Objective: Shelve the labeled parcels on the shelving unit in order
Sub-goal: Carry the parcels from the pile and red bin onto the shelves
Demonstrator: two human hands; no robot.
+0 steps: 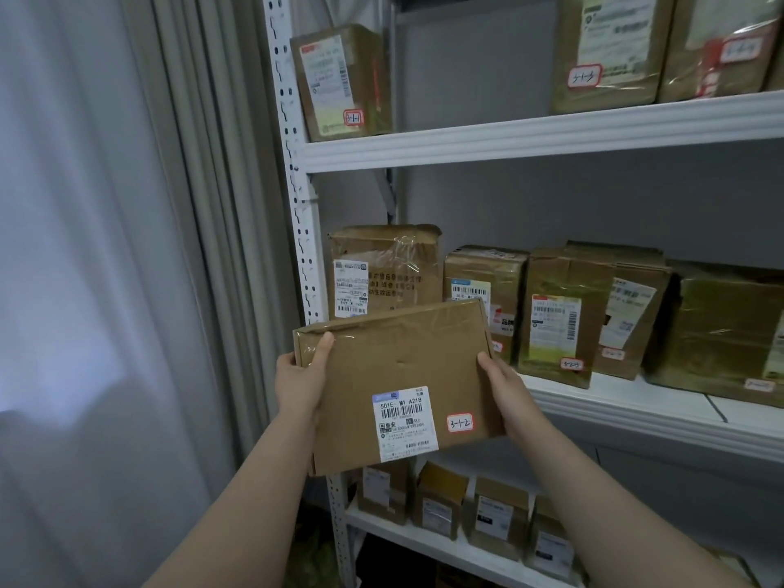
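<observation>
I hold a flat brown cardboard parcel (394,375) upright in front of the white shelving unit (543,133). It carries a white shipping label and a red-edged tag reading 3-1-2. My left hand (301,375) grips its left edge, thumb on the front. My right hand (505,384) grips its right edge. On the upper shelf at the far left stands a box tagged 3-1-1 (339,82), with bare shelf to its right.
Two more tagged boxes (611,48) stand at the upper right. The middle shelf (636,401) holds several taped parcels, the lower shelf (424,541) several small boxes. A pale curtain (106,248) hangs to the left of the perforated upright (292,163).
</observation>
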